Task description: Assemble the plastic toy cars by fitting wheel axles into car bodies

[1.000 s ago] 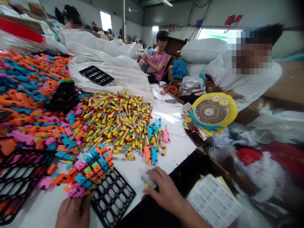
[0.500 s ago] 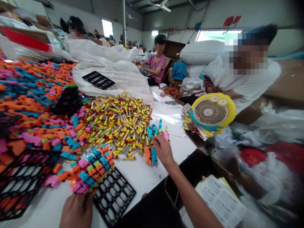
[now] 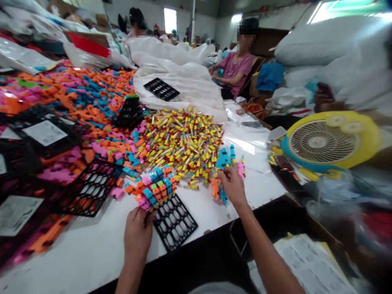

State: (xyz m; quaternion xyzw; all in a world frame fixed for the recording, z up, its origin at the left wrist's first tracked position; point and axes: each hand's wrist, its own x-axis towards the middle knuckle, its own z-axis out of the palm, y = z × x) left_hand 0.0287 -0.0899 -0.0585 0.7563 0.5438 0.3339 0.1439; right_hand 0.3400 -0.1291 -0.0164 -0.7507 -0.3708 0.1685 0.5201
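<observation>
My left hand [image 3: 138,228] is closed at the near left corner of a black grid tray [image 3: 175,222], fingers by a pink toy piece [image 3: 142,202]. Rows of orange, blue and pink toy pieces [image 3: 159,191] fill the far left part of this tray; its nearer openings hold nothing. My right hand [image 3: 234,185] has its fingers curled together beside orange toy pieces [image 3: 215,188] and blue toy pieces [image 3: 223,157] on the white table [image 3: 202,212]. What sits between those fingers is hidden. Just beyond lies a heap of small yellow-and-red tubes [image 3: 183,147].
Loose toy pieces [image 3: 82,102] are piled at left, with more black trays [image 3: 88,188] on and around them. A yellow and blue fan [image 3: 324,141] stands at right. Printed sheets [image 3: 306,261] lie low at right. A person in pink [image 3: 234,69] sits at the back.
My view has turned left, so everything sits further right in the picture. Both hands keep nearly the same places, left at the tray corner, right by the orange and blue pieces.
</observation>
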